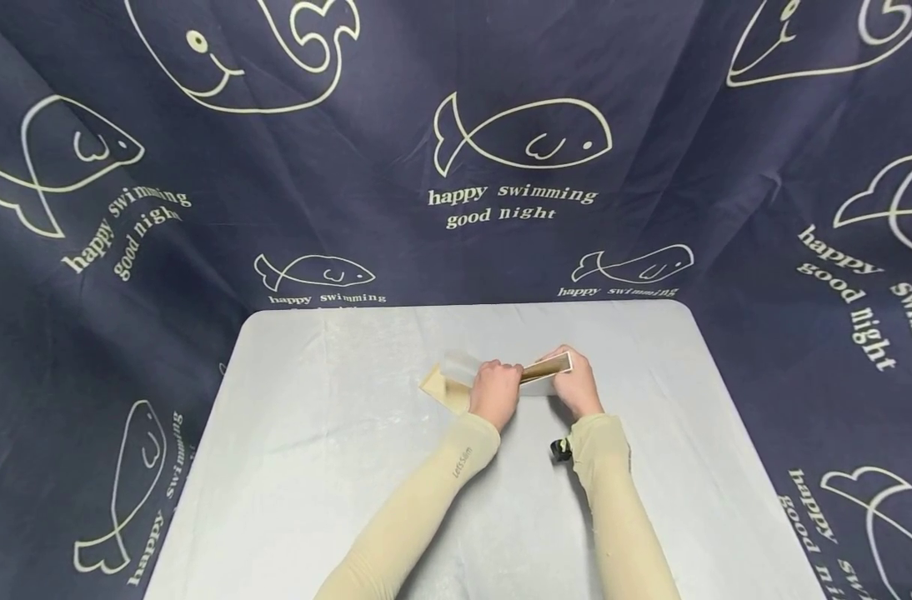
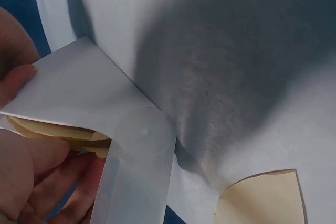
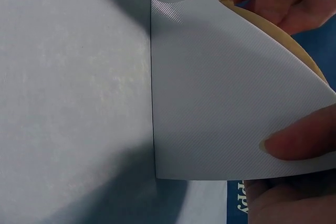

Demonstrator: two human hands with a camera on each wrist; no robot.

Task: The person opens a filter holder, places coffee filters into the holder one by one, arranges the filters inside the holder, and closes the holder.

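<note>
A slim white box-like sleeve (image 1: 540, 387) with a curved cut edge is held on edge above the table between both hands. Tan paper layers (image 2: 58, 131) show along its curved mouth. My left hand (image 1: 496, 392) has its fingers curled at that mouth and pinches the tan layers. At the far end my right hand (image 1: 578, 385) grips the sleeve, its thumb (image 3: 299, 137) flat on the finely ribbed white face. A translucent strip with a rounded end (image 2: 139, 166) overlaps the sleeve's corner beside my left hand.
A tan paper piece (image 2: 262, 198) with a curved edge lies left of my left hand. The pale grey-covered table (image 1: 336, 475) has rounded far corners. Dark blue fabric (image 1: 396, 250) printed with fish surrounds it. A small black object (image 1: 560, 451) sits at my right wrist.
</note>
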